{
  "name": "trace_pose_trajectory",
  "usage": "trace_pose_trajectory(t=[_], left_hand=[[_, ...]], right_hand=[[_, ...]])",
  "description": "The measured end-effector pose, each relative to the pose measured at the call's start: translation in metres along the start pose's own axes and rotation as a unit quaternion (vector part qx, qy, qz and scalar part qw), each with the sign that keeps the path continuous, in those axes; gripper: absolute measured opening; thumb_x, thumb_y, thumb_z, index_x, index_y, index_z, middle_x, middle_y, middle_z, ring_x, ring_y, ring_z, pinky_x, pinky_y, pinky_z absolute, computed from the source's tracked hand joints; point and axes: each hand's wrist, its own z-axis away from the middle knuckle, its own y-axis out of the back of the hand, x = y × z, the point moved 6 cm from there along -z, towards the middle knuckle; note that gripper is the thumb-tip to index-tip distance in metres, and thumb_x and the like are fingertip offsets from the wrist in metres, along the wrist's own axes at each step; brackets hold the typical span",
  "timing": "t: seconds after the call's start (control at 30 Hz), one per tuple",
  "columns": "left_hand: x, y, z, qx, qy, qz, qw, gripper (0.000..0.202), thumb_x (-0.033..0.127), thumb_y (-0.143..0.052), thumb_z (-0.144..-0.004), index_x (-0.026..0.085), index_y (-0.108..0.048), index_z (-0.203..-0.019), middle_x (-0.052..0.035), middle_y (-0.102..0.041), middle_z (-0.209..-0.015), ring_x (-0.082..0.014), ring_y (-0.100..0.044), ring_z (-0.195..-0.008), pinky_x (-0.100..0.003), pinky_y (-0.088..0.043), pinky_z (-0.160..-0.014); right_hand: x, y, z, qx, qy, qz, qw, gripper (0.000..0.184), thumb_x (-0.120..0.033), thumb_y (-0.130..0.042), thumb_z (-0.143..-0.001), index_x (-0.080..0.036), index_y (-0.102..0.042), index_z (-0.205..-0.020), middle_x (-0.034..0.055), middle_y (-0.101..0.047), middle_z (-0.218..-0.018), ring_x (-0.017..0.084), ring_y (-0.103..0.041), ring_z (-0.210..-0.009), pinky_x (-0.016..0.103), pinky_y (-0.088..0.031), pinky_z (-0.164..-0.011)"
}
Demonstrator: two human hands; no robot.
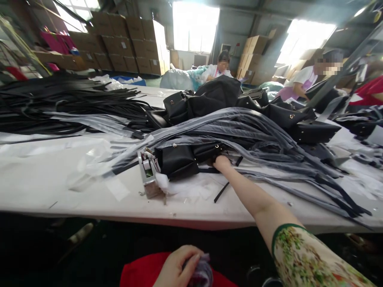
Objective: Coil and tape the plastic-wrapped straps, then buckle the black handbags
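Low over a red cloth at the bottom, my left hand (181,265) is closed around a crumpled greyish-purple bundle (202,273), perhaps cloth or film. My right hand (222,163) reaches across the table to the right end of a black bag (178,161) with small metal fittings. Its fingers are hidden among dark pieces there, so what they grip cannot be made out. A metal dispenser-like tool (149,177) stands at the bag's left side. Below my right forearm lies a short black strip (221,193).
Long straps in clear film (239,115) curve across the white table (60,187). More black bags (217,93) are heaped behind them, and loose black straps (60,99) pile up at left. Two co-workers (220,69) (308,79) work opposite. Cartons (128,44) are stacked behind.
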Motion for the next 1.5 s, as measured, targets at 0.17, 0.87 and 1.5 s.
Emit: trace_pose_trajectory(t=[0.17, 0.87, 1.5], left_hand=[[0.002, -0.002, -0.005, -0.012, 0.028, -0.004, 1.0, 0.034, 0.043, -0.045, -0.094, 0.021, -0.071, -0.096, -0.0042, -0.072, -0.096, -0.0183, -0.065, -0.092, -0.024, -0.046, -0.085], [-0.007, -0.012, 0.0, -0.061, 0.055, 0.117, 0.99, 0.035, 0.044, -0.049, -0.092, 0.016, -0.069, -0.099, -0.0063, -0.072, -0.097, -0.0188, -0.066, -0.087, -0.026, -0.051, -0.078], [-0.016, -0.017, 0.01, -0.05, 0.051, 0.025, 0.997, 0.034, 0.042, -0.045, -0.092, 0.019, -0.069, -0.095, -0.0041, -0.072, -0.089, -0.0178, -0.065, -0.077, -0.027, -0.05, -0.071]], right_hand=[[0.007, -0.019, -0.011, -0.01, 0.012, 0.039, 0.999, 0.036, -0.035, -0.061, -0.091, -0.01, -0.059, -0.118, 0.0134, -0.06, -0.119, 0.023, -0.061, -0.104, 0.042, -0.051, -0.089], [0.076, -0.009, 0.144, 0.012, 0.008, -0.287, 0.958, 0.036, -0.018, -0.045, -0.081, -0.014, -0.06, -0.113, 0.0017, -0.065, -0.07, 0.015, -0.063, -0.06, 0.024, -0.049, -0.059], [-0.03, -0.135, 0.294, -0.196, 0.105, -0.485, 0.846, 0.022, -0.028, -0.057, -0.083, -0.016, -0.066, -0.099, 0.0031, -0.065, -0.08, 0.013, -0.058, -0.067, 0.028, -0.049, -0.066]])
